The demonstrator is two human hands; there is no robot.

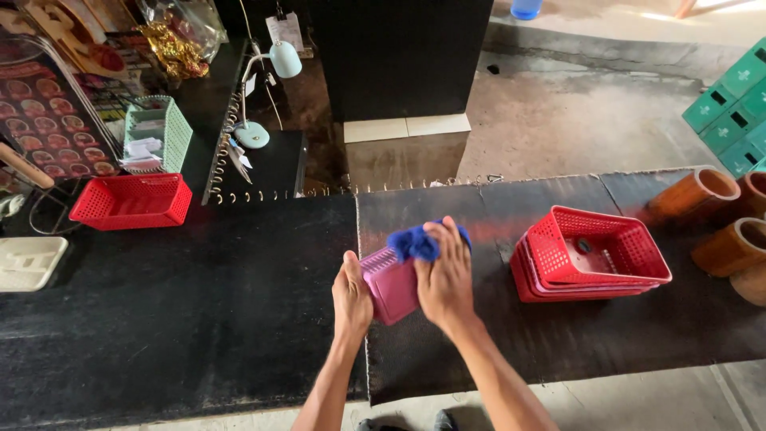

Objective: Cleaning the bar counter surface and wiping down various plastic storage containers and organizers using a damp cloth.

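Observation:
My left hand (352, 297) grips the near left side of a small pink plastic basket (392, 287), held tilted just above the black counter (199, 319). My right hand (445, 278) lies over the basket's right side and presses a blue cloth (415, 242) against its upper rim. Most of the basket is hidden under my two hands.
A stack of red baskets (590, 255) sits to the right, with brown wooden cups (730, 239) beyond it. At the left stand a single red basket (132, 201), a green basket (157, 132), a white tray (28, 262) and a desk lamp (263, 96). Green crates (730, 104) stand far right.

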